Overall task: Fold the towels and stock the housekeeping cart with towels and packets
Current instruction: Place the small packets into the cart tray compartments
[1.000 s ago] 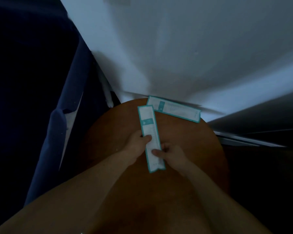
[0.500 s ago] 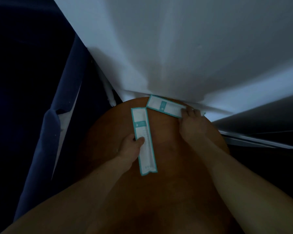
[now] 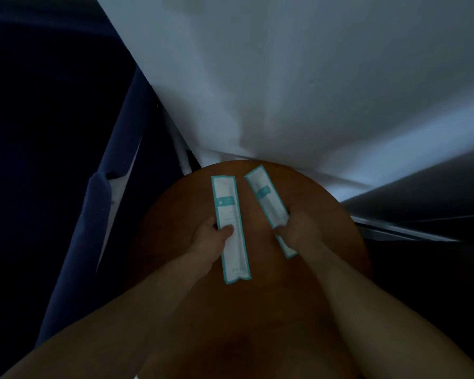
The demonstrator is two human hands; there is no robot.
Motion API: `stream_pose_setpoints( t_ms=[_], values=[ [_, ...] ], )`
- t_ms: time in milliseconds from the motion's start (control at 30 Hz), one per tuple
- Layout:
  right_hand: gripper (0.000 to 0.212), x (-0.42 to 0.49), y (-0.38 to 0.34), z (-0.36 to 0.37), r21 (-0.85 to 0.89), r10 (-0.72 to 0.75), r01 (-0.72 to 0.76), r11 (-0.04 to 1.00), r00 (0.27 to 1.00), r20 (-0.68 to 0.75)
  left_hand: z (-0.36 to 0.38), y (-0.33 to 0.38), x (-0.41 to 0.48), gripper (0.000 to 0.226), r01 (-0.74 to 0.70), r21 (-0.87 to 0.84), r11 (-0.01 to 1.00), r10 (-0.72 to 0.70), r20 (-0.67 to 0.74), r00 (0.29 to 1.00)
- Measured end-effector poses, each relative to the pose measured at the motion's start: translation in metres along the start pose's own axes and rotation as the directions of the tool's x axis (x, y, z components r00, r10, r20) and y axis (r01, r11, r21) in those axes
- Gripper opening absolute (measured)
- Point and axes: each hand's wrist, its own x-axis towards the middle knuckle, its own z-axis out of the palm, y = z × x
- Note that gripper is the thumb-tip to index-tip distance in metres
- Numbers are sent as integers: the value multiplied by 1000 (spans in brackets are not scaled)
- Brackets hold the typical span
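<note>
The step in hand looks like gathering packets for the cart. Over the middle of the round brown desk (image 3: 331, 220), the left hand (image 3: 207, 240) pinches the left packet (image 3: 229, 206), fingers (image 3: 225, 230) clamped on its near half. The right hand (image 3: 298, 228) grips the right packet (image 3: 264, 194) the same way. Both packets point toward the desk's far edge, close but apart.

Next, I judge, they need stacking into one hand and carrying to the cart, which is out of view.

White cloth (image 3: 285, 91) hangs past the desk's far edge and dark blue fabric (image 3: 115, 173) stands to its left. The room is dim.
</note>
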Motion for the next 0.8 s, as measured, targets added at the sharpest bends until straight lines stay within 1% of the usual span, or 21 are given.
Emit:
stream_pose_setpoints(
  t_ms=[67,167,200,267,367,467,533,567,700,800],
  values=[
    [56,-13,4,6,65,6,-11,998,997,78,-3,-3,-13,20,2,-10,1000,-2,-2,1000],
    [51,-39,4,10,321,4,-69,945,980,201,-9,-3,-38,30,2,-49,999,-2,1,1000],
    [48,-48,3,11,396,-9,-77,915,977,212,-12,-3,-47,33,-1,-63,998,1,0,1000],
    [45,-66,-2,8,484,-38,-53,874,984,176,-20,1,-65,35,-21,-85,996,21,-5,1000],
    [39,-95,-17,-2,558,-86,17,830,992,97,-34,11,-92,33,-85,-73,994,83,-35,996],
    [22,-129,-32,-20,606,-128,80,792,991,37,-48,23,-120,30,-155,-38,987,153,-62,986],
    [12,-155,-39,-36,608,-150,129,783,989,-17,-55,30,-139,31,-192,-23,981,191,-38,981],
    [10,-169,-41,-44,606,-155,152,781,987,-48,-58,33,-149,32,-208,-15,978,208,-16,978],
    [23,-227,-40,-65,614,-109,189,766,980,-166,-65,45,-192,30,-315,13,949,312,88,946],
    [19,-274,-33,-67,609,-79,203,767,971,-224,-71,51,-229,30,-414,15,910,407,157,900]
  ],
)
